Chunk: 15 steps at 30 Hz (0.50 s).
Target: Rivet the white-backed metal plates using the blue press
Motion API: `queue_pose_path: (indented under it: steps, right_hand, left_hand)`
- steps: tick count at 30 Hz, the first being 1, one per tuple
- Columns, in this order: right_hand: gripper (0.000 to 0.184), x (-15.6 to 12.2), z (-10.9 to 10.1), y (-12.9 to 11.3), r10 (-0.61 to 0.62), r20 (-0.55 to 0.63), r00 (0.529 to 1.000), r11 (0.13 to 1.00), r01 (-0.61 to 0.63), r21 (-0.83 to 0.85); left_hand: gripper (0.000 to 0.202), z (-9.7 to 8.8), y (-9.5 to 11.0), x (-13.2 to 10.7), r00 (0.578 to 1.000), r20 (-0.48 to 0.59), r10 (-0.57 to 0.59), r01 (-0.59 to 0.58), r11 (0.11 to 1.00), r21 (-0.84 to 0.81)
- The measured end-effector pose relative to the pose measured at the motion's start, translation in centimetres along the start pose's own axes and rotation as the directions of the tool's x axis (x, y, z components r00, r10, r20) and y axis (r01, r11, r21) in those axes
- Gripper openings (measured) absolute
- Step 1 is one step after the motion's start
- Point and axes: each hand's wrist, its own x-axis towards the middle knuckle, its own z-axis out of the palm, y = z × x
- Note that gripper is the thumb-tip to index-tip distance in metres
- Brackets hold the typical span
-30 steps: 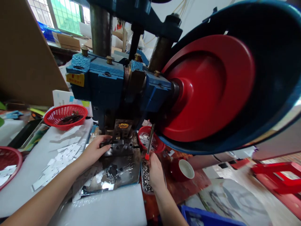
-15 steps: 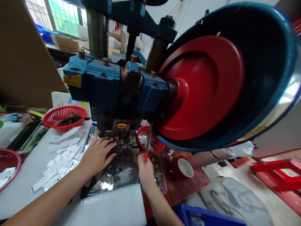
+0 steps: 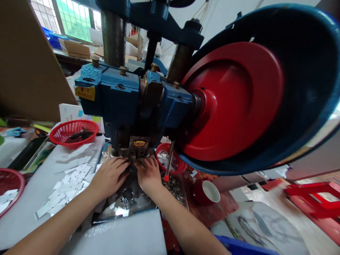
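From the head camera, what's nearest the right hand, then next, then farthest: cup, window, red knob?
1. Red knob: just right of the right hand.
2. Cup: farther right.
3. Window: background, upper left.

Press body (image 3: 119,95): blue-ptd. metal, looks pebbly on top. Flywheel (image 3: 231,109): red, smooth, semi-gloss. Columns (image 3: 114,42): bare metal, dull sheen. Oil cups (image 3: 122,71): brass-type metal. Lever rod (image 3: 170,159): metal, shiny; tip (image 3: 166,177): red plastic, it seems. Bed plate (image 3: 142,203): metal, glossy, throws light back at me. Basket (image 3: 57,134): red plastic, perf. Slab (image 3: 119,235): white, foam-like, matt. Mug (image 3: 211,192): glossy. Board (image 3: 32,67): brown cardbd. look, matt.
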Motion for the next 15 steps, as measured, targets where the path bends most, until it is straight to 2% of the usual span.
queue_pose_path:
  steps: [3,6,9,11,13,15]
  right_hand:
    - [0.029,0.2,-0.1,-0.1,-0.012,0.021,1.000,0.999,0.013,-0.043]
    - [0.026,0.9,-0.2,-0.2,-0.005,0.046,0.999,0.997,0.009,-0.077]
    - [0.026,1.4,-0.2,-0.3,0.020,0.057,0.998,0.999,-0.017,-0.045]
    - [0.028,1.4,0.0,0.0,0.028,0.018,0.999,0.998,-0.029,0.057]
    - [0.028,0.7,0.2,0.6,0.052,-0.079,0.996,0.975,-0.033,0.219]
    - [0.026,-0.7,0.5,1.5,0.174,-0.184,0.967,0.904,-0.082,0.421]
  left_hand:
    - [0.031,-0.4,-0.1,0.5,1.000,0.015,0.026,-0.026,1.000,0.012]
    - [0.025,-0.8,-0.2,1.2,0.996,0.074,0.056,-0.060,0.997,0.047]
    - [0.023,-0.9,-0.3,1.5,0.992,0.101,0.079,-0.086,0.994,0.062]
    - [0.027,-0.7,-0.4,1.3,0.993,0.074,0.089,-0.092,0.995,0.049]
    - [0.033,-0.6,-0.6,0.9,0.996,0.038,0.081,-0.082,0.996,0.033]
    - [0.038,-0.7,-0.7,0.2,0.999,0.001,0.040,-0.040,0.999,0.030]
